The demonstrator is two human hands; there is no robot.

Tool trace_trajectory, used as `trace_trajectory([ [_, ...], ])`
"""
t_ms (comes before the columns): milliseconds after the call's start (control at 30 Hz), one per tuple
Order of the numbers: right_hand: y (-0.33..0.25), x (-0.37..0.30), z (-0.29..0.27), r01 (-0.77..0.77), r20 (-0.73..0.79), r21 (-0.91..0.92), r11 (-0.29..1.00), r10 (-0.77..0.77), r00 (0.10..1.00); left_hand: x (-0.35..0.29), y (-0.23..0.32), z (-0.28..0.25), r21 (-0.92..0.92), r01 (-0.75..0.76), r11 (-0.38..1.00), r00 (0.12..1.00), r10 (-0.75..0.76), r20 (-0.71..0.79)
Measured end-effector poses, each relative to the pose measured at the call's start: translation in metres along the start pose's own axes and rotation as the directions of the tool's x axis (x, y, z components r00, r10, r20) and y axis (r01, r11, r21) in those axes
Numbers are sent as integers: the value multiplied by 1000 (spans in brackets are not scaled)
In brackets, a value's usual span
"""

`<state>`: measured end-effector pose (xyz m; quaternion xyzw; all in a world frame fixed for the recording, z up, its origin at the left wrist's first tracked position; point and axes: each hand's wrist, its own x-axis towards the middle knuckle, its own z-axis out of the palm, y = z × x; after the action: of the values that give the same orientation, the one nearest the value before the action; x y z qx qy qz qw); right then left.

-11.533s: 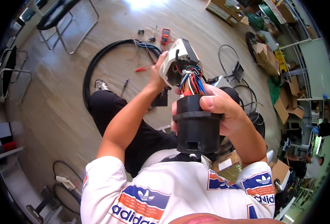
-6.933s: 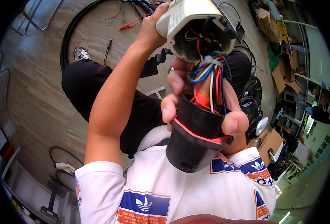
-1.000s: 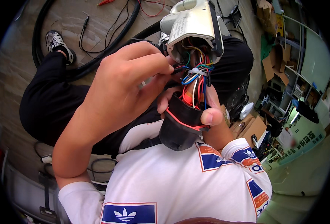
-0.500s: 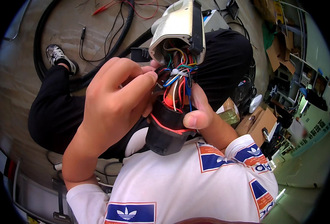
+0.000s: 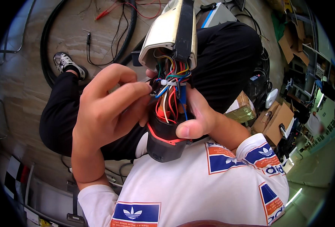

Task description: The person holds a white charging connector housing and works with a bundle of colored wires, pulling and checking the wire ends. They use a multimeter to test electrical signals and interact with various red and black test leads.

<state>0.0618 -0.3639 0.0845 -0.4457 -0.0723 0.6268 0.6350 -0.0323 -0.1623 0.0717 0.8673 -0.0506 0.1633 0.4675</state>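
Wire bundle (image 5: pixel 167 96) bridging white shell (image 5: pixel 156 39) and black housing (image 5: pixel 166 149)

Both hands busy, held over the lap. The right hand (image 5: pixel 202 115) is wrapped round the black housing from the right, thumb near the rim, other fingers mostly hidden. The housing is tilted, its mouth toward the shell; this grip probably steadies it while leaving the opening and wires exposed. A red-orange seal (image 5: pixel 163 139) rings it below the mouth.

The left hand (image 5: pixel 109 108) comes in from the left, thumb and index finger pinched narrow on dark wires (image 5: pixel 154 84); exact strand hidden. Pinch sits just left of the white cable tie (image 5: pixel 169 83), which gathers the strands, likely so they stay one bunch between the two parts.

The shell lies at the far end, open side facing near, just left of the right knee (image 5: pixel 237 47). What bears its weight: cannot tell.

On the floor (image 5: pixel 67 28), far left: thick black cable (image 5: pixel 44 49) in a curve, red leads (image 5: pixel 102 15) and slim probe (image 5: pixel 88 39) inside it. Well apart to the right, an open carton (image 5: pixel 279 121).
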Motion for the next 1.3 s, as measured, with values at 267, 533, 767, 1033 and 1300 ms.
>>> trace_trajectory([
  [267, 4, -5, 6, -66, -115, -33, 997, 62, 991, 0, -9, 9, -335, 221, 916, 974, -224, 30],
  [533, 12, -8, 8, -53, -162, 31, 998, 57, 985, -7, -9, 12, -457, 202, 866, 973, -231, -9],
  [767, 17, -12, -1, -96, -83, 35, 995, 99, 992, -8, -7, 7, -547, 307, 779, 947, -306, 95],
  [1033, 11, -12, 2, -91, -92, 17, 996, 92, 991, -10, -6, 10, -640, 327, 695, 927, -369, 73],
  [1300, 13, -14, -8, -76, -57, -22, 997, 74, 996, -12, -8, 5, -581, 388, 716, 921, -324, 216],
])
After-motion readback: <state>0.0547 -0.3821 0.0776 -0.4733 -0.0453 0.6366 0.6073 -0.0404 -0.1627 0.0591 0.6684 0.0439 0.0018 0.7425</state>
